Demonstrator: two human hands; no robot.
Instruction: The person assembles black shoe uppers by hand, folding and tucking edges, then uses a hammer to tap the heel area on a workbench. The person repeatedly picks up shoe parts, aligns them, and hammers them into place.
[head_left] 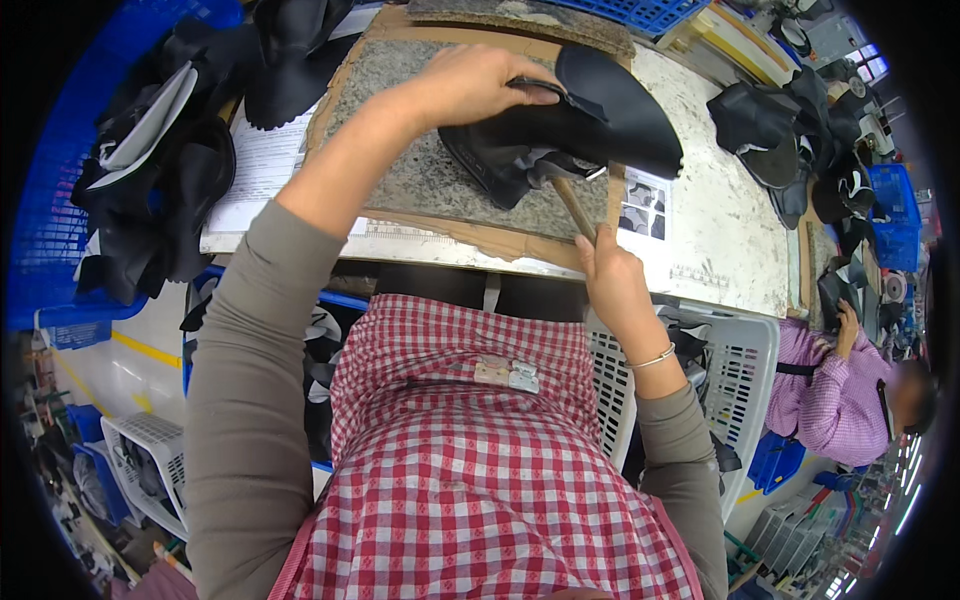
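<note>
A black leather shoe or boot upper (pixel 630 120) lies tilted over the grey stone slab (pixel 400 175) on the bench. My left hand (pixel 482 85) pinches its top edge between thumb and fingers. In my right hand (pixel 613 275), closed around the lower end, is the wooden handle of a hammer (pixel 573 207). The shiny metal head reaches under or into the folds of the upper, and is partly hidden there. Brown cardboard edging (pixel 470 236) frames the slab.
Several black uppers are heaped in a blue basket (pixel 60 200) at left; more black pieces (pixel 760 125) lie on the bench at right. Printed sheets (pixel 262 165) lie beside the slab. A white crate (pixel 735 380) stands below the bench. A co-worker in pink checks (pixel 840 400) works at far right.
</note>
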